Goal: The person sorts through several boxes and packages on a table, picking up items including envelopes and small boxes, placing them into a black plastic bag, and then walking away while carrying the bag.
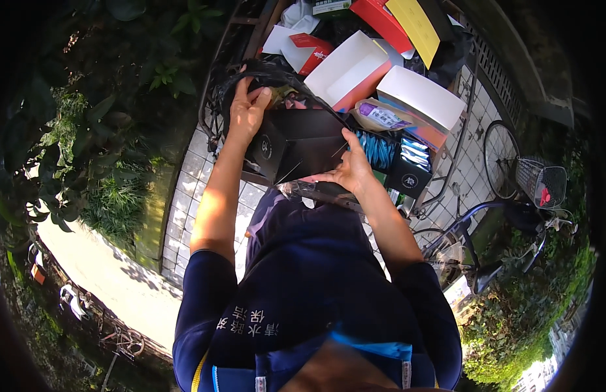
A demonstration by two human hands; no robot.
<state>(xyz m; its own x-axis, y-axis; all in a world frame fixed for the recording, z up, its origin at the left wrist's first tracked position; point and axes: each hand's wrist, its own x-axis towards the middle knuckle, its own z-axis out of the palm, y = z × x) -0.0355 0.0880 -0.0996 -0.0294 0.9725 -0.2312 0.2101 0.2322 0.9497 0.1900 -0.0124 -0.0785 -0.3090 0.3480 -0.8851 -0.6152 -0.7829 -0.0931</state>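
A black cardboard box (303, 140) with a small pale logo is tilted in front of me at the near side of a loaded cart. My right hand (352, 170) grips its right edge, thumb on the upper side and fingers beneath. Raised at the box's far left corner, my left hand (247, 112) has its fingers at the gathered edge of a black plastic bag (277, 73), and appears to hold it. Behind the box, the bag's mouth shows some pinkish contents, too shaded to make out.
White-and-red open boxes (350, 68), a yellow panel (417, 29) and a clear packet with a purple label (381, 116) fill the cart. Blue foil sachets (376, 150) sit beside another black box (407, 178). A bicycle (473, 228) stands at right; dense shrubs (120, 189) border the left.
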